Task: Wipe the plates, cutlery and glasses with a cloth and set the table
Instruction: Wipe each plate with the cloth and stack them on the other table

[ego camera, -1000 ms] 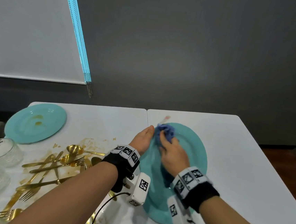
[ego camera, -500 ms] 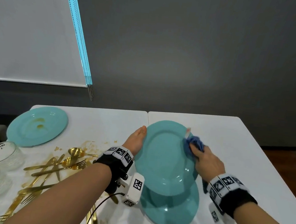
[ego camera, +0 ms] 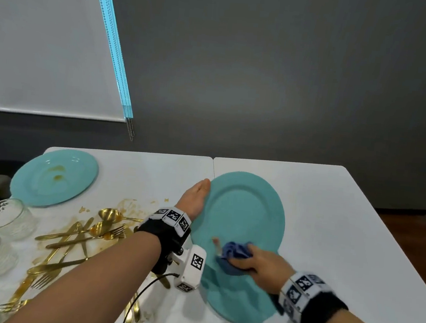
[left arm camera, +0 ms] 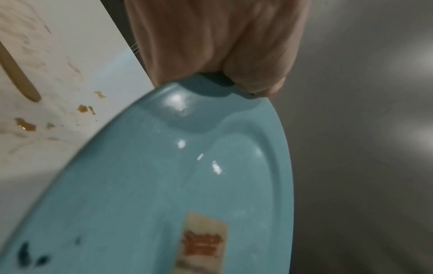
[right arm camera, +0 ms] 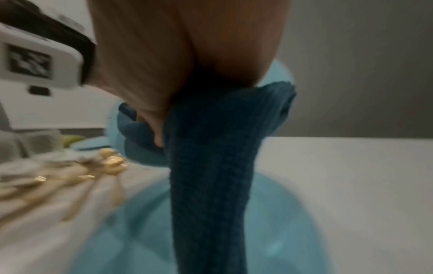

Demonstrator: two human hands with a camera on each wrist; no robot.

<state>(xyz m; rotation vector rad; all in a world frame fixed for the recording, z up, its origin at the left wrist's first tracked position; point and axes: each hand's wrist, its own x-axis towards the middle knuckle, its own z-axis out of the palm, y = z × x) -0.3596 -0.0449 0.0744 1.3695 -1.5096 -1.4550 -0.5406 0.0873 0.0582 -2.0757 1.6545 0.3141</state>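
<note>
My left hand (ego camera: 198, 193) grips the far left rim of a teal plate (ego camera: 243, 211) and holds it tilted above the table. In the left wrist view the fingers (left arm camera: 234, 46) curl over the plate's (left arm camera: 164, 185) edge, and a paper label sits on its underside. My right hand (ego camera: 254, 263) holds a bunched blue cloth (ego camera: 234, 252) against the plate's near edge. The cloth (right arm camera: 211, 166) hangs down from the right hand (right arm camera: 175, 55). A second teal plate (ego camera: 239, 304) lies on the table below.
A dirty teal plate (ego camera: 54, 177) lies at the far left of the white table (ego camera: 343, 226). Gold cutlery (ego camera: 74, 241) lies scattered among brown smears. Several clear glasses (ego camera: 6, 217) stand along the left edge. A grey wall rises behind.
The right hand with the cloth swept from the plate's far rim round its right edge to its near edge. The left hand has lifted and tilted the plate off the one beneath.
</note>
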